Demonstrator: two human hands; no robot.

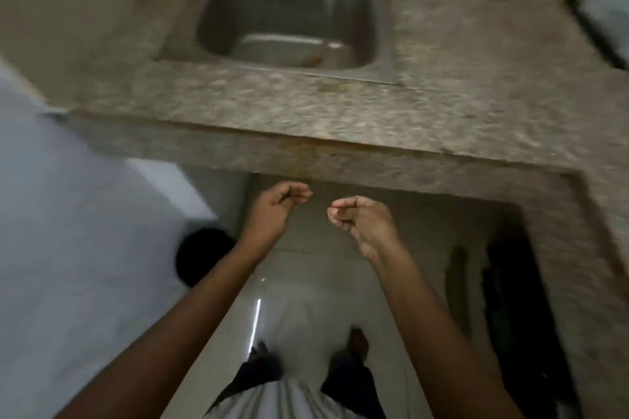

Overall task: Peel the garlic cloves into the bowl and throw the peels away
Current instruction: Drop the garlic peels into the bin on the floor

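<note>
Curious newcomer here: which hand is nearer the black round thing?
The left hand: its wrist shows right beside the black round thing, while the right hand is farther off.

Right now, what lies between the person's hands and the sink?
In the head view, only a bare strip of stone counter and its front edge lies between the left hand, the right hand and the sink.

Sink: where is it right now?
Head view, top centre: the steel sink is set into the granite countertop, beyond the left hand and right hand.
</note>
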